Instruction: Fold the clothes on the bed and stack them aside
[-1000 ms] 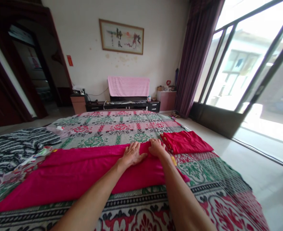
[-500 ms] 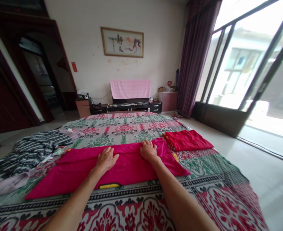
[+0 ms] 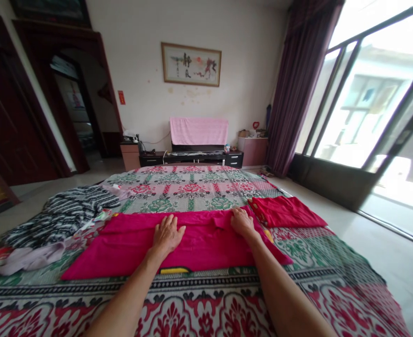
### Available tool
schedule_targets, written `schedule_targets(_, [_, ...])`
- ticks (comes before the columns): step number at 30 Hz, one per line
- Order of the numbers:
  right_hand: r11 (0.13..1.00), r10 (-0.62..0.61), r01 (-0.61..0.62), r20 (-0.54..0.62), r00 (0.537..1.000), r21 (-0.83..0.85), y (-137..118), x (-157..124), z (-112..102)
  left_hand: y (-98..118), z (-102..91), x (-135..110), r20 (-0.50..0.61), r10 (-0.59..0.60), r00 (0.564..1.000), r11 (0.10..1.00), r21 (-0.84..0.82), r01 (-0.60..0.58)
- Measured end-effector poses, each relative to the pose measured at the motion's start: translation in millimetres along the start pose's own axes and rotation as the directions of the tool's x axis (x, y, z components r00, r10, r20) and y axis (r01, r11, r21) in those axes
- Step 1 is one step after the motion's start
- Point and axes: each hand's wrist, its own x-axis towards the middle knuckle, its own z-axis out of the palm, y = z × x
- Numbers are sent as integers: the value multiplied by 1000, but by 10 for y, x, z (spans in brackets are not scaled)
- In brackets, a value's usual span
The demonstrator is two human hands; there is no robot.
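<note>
A magenta garment [image 3: 129,248] lies folded into a long strip across the bed, with a yellow, dark-edged patch showing at its near side. My left hand [image 3: 169,234] rests flat near its middle, fingers spread and pointing to the far edge. Toward the garment's right end, my right hand [image 3: 242,222] presses palm down, its fingers stretched out over the far edge. Small wrinkles run across the fabric between the two hands. Just beyond the right end sits a folded red garment [image 3: 287,211].
A patterned bedspread [image 3: 192,188] covers the bed. Black-and-white striped cloth [image 3: 66,215] is heaped on the left, beside a pale pink cloth [image 3: 31,259]. Past the bed's far end stands a low black cabinet [image 3: 233,160] under a pink towel [image 3: 199,131].
My right hand has slid to the right along the magenta garment, and small creases have formed beside it. My left hand stays near the middle. The view has turned slightly left.
</note>
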Motion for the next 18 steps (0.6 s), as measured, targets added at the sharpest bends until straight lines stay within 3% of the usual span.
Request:
schedule_targets(3, [1000, -6, 5, -58, 998, -30, -54, -5, 33, -2, -8, 6, 6, -2, 1000, 1000, -18, 2])
schedule_targets(6, [989, -146, 148, -107, 984, 11, -215, -36, 82, -9, 2, -4, -5, -5, 1000, 999, -48, 5])
schedule_targets(9, [938, -345, 346, -44, 938, 34, -367, -88, 175, -23, 21, -23, -40, -2, 999, 993, -117, -3])
schedule_targets(12, [906, -423, 424, 48, 905, -16, -426, -114, 281, -78, -1, -4, -122, 32, 992, 975, -213, -57])
schedule_targets(15, [908, -415, 418, 62, 908, -40, -415, -84, 348, -247, -124, 50, -232, 19, 973, 967, -244, -77])
schedule_targets(18, [907, -414, 417, 70, 908, -49, -396, -46, 372, -578, -329, 50, -288, -79, 954, 981, -195, 23])
